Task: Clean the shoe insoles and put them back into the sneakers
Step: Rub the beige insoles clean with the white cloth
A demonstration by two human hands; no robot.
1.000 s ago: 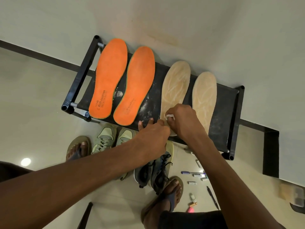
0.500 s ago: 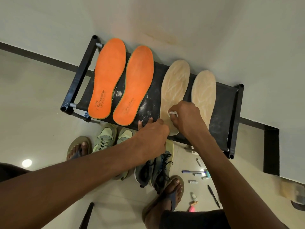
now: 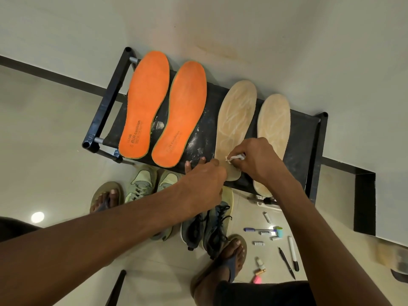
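Fingers of right hand pinch white wipe against heel of tan insole on black rack; left hand steadies rack edge. Best: short firm strokes heel-to-toe, insole pinned flat.

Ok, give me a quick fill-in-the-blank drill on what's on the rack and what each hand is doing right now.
1. The right hand pinches a small white wad against the left ____ insole.
2. The rack holds ____ insoles in all.
3. The left hand rests at the rack's ____ edge.
4. The sneakers stand on the ____.

Missing words: tan; four; front; floor
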